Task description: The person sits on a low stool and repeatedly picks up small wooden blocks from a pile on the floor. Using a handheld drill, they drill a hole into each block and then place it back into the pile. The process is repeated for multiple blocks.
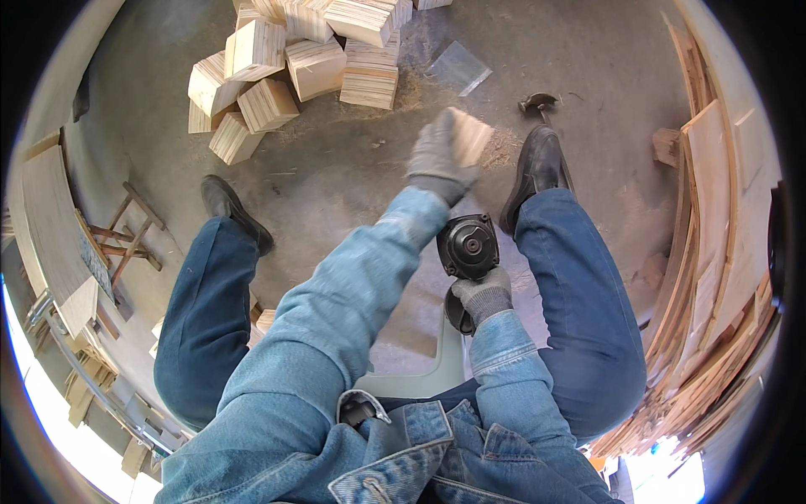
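Note:
My left hand (437, 156), in a grey work glove, stretches forward between my feet with its fingers closed on a light wooden block (472, 139). The hand is slightly smeared by motion. Closer to my body, my gloved right hand (487, 294) grips a black nail gun (468, 245). Its square, bolted cap faces up, and my fingers are partly hidden beneath it. Beyond my left hand lies a pile of wooden blocks (315, 67), each showing layered edges.
A hammer (537, 102) lies by my right shoe, and a clear plastic bag (459, 67) is farther off. Long boards (709, 218) lean at the right. A wooden trestle (126, 227) stands at the left. Under me is a pale plastic stool (411, 384).

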The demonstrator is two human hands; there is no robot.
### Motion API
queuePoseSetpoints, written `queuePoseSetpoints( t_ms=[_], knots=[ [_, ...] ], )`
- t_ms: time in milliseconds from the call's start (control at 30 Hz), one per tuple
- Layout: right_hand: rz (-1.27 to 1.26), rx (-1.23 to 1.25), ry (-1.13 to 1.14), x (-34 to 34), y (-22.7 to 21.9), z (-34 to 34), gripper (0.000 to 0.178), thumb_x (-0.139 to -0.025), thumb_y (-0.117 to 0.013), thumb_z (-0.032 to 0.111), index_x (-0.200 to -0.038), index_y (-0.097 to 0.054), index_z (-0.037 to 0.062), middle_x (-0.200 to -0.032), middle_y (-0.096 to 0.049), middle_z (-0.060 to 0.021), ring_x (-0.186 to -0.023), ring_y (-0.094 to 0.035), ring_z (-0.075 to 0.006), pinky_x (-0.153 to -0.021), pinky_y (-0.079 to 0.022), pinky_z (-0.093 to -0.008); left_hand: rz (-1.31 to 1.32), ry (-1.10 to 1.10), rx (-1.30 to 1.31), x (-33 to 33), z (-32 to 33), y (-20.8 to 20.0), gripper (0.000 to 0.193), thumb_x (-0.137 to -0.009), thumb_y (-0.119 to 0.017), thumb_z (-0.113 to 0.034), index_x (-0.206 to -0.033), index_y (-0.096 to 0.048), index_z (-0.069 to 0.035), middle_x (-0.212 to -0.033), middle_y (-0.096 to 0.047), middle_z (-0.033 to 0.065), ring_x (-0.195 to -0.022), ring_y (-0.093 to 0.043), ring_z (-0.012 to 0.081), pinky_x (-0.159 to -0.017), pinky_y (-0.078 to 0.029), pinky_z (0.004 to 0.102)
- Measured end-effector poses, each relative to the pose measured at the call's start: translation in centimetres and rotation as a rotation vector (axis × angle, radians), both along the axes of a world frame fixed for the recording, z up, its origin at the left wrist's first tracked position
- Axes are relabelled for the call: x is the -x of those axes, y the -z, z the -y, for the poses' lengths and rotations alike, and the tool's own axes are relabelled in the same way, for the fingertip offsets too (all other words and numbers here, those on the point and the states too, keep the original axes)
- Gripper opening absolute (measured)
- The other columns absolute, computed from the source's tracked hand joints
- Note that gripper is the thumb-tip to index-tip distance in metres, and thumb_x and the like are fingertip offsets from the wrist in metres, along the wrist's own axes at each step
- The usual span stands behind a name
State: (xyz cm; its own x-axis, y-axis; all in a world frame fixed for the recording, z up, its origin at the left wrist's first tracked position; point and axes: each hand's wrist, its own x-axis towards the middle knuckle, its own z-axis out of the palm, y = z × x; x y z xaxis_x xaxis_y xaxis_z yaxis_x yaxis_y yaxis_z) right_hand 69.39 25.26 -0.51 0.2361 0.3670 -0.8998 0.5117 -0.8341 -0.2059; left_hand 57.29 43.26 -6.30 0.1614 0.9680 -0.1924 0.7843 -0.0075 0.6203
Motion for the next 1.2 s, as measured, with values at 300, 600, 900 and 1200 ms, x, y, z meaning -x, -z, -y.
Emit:
queuePoseSetpoints(
  t_ms=[300, 600, 900, 1200],
  knots=[
    [0.03, 0.093, -0.052, 0.3, 1.7, 0.5, 0.038, -0.077, -0.071, 0.009, -0.115, -0.074, 0.0082, -0.11, -0.076, -0.015, -0.106, -0.072, -0.0279, -0.091, -0.055, -0.0357, -0.11, -0.766, -0.307, 24.8, 7.9, 6.1, 0.094, -0.059, -0.089, -0.026, -0.141, -0.05, -0.007, -0.12, -0.064, 0.0176, -0.105, -0.066, 0.0326, -0.096, -0.054, 0.042],
    [0.004, 0.098, 0.041, 0.9, 0.3, -0.7, 0.039, -0.073, -0.072, 0.007, -0.112, -0.074, 0.006, -0.104, -0.078, -0.0119, -0.097, -0.074, -0.0237, -0.086, -0.057, -0.0339, -0.443, -0.95, -0.091, 33.6, 10.3, 7.1, 0.105, -0.054, -0.089, -0.03, -0.145, -0.043, -0.003, -0.132, -0.058, 0.0222, -0.125, -0.057, 0.0384, -0.108, -0.046, 0.0419],
    [0.054, 0.066, -0.087, 1.0, 0.3, -0.3, 0.041, -0.071, -0.072, 0.008, -0.112, -0.075, 0.007, -0.103, -0.078, -0.0129, -0.1, -0.074, -0.0246, -0.087, -0.057, -0.034, -0.195, -0.782, 0.012, 20.3, 7.5, 3.3, 0.095, -0.06, -0.085, -0.024, -0.144, -0.044, -0.006, -0.125, -0.059, 0.025, -0.116, -0.061, 0.0429, -0.1, -0.053, 0.049],
    [0.014, -0.013, 0.027, -0.3, 2.0, 0.9, 0.036, -0.07, -0.072, 0.003, -0.106, -0.074, 0.0029, -0.096, -0.077, -0.0093, -0.091, -0.074, -0.0227, -0.084, -0.057, -0.035, -0.016, -0.202, 0.178, 0.4, 2.2, 4.7, 0.104, -0.065, -0.085, -0.031, -0.154, -0.037, -0.009, -0.137, -0.051, 0.0241, -0.129, -0.052, 0.041, -0.114, -0.042, 0.0461]
  ],
)
